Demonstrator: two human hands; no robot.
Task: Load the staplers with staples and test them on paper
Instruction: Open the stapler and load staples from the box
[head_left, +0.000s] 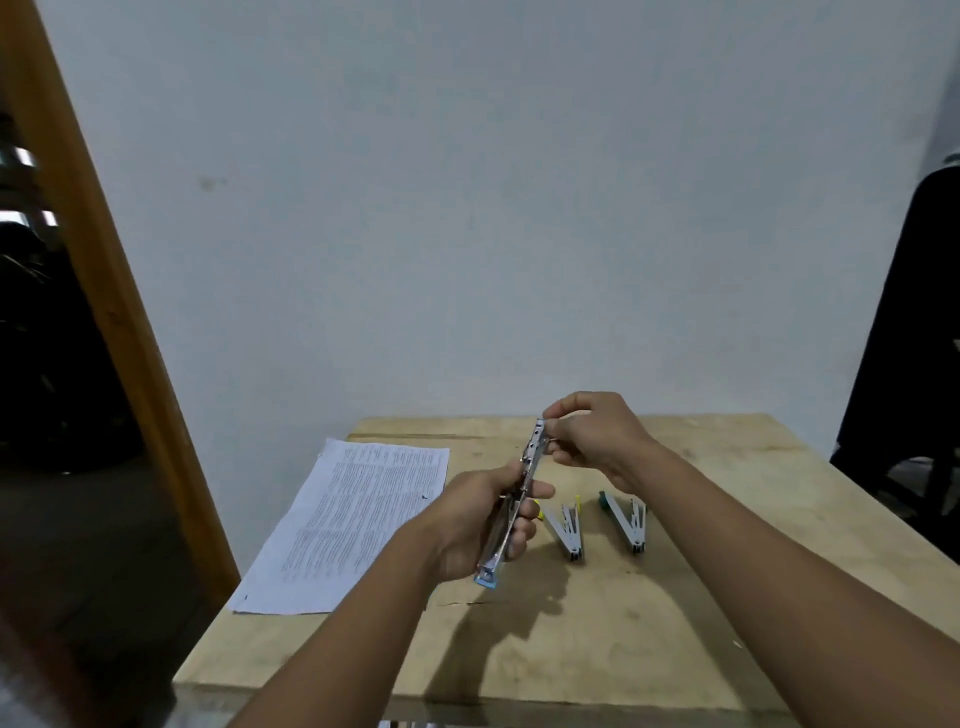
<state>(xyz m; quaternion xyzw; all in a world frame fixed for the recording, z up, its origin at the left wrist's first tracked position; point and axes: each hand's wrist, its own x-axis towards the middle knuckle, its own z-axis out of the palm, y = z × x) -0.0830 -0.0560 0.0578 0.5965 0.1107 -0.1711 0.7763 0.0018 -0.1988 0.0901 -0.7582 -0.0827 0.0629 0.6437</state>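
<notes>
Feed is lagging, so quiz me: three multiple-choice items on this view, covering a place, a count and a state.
1. Where on the pale wooden table does the printed white paper sheet lie?
A) left side
B) right side
C) under the staplers

2. How many staplers lie on the table?
A) one
B) two
C) four

3. The blue-trimmed metal stapler is:
A) on the paper
B) held in both hands
C) lying shut on the table

1 A: it lies left of the hands.
2 B: the yellow-tipped stapler and green-tipped stapler lie opened.
3 B: the left hand grips it and the right hand pinches its top end.
</notes>
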